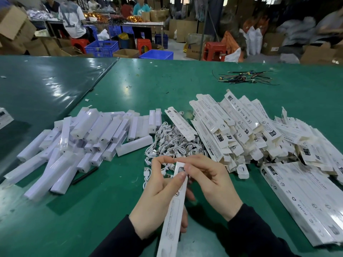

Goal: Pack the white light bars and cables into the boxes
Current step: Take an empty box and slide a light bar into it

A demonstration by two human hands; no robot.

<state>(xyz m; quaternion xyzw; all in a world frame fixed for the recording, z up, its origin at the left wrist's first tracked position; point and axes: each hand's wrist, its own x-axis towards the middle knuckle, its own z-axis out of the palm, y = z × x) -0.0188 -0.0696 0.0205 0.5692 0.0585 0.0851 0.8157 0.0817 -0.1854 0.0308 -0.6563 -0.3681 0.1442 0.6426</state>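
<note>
I hold one long white printed box (173, 216) upright and tilted toward me. My left hand (157, 197) grips its body, thumb and forefinger curled near the top. My right hand (209, 184) pinches the box's upper end flap. A heap of white light bars (78, 141) in clear wrap lies to the left. Coiled white cables (170, 143) sit in the middle, just beyond my hands. Flat empty boxes (232, 127) are piled to the right.
A neat stack of boxes (306, 201) lies at the right front. A bundle of coloured wires (246, 77) rests far back on the green table (111, 210). Beyond the table are crates, stools, cartons and seated people.
</note>
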